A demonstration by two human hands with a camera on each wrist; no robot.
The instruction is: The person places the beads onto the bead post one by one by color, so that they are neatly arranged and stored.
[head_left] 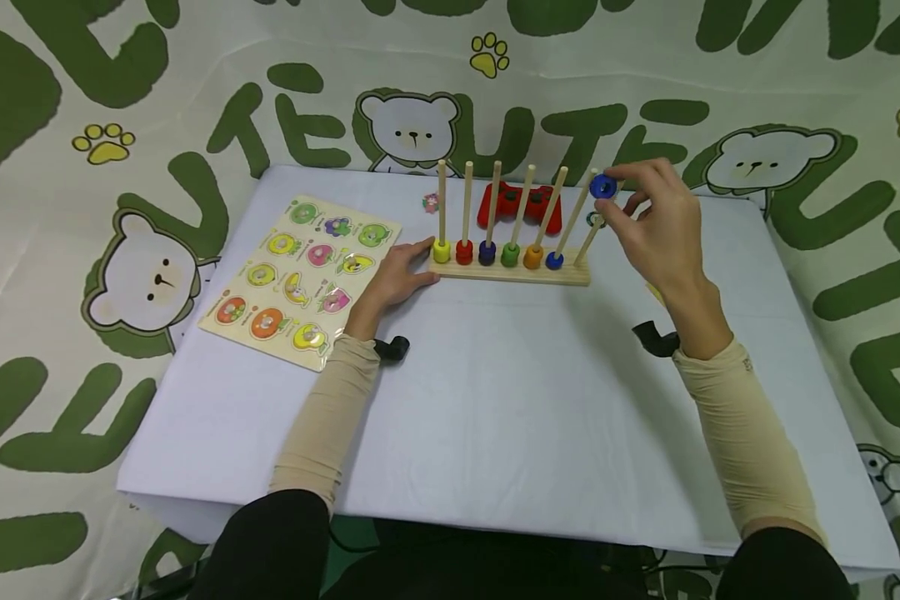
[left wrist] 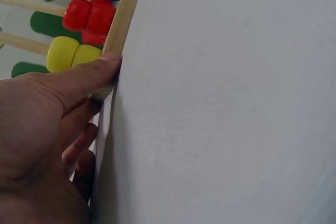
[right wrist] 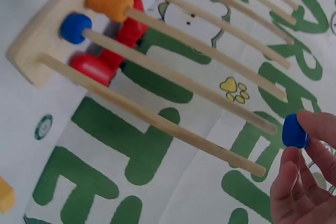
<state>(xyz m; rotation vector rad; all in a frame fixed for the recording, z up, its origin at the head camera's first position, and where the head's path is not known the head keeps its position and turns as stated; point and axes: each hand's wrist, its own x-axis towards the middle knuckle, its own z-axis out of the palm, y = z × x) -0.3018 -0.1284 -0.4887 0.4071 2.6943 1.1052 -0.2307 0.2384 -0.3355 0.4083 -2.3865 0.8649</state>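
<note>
Behind the wooden rods of the bead rack point(head_left: 510, 271), a red toy point(head_left: 512, 206) is partly screened, so its shape cannot be made out. A small pink item point(head_left: 431, 202) beside it is too small to identify, as is a round green-ringed piece point(head_left: 595, 219) half covered by the right hand point(head_left: 656, 225). A yellow piece point(right wrist: 5, 195) is cut by the right wrist view's left edge. In the left wrist view, the left hand point(left wrist: 42, 145) is cropped by the frame, its lower fingers point(left wrist: 79, 153) tucked out of sight behind the table edge point(left wrist: 105, 140), and the rack's rods run off the picture. The pictures on the fruit puzzle board point(head_left: 300, 279) are too small to name individually.
</note>
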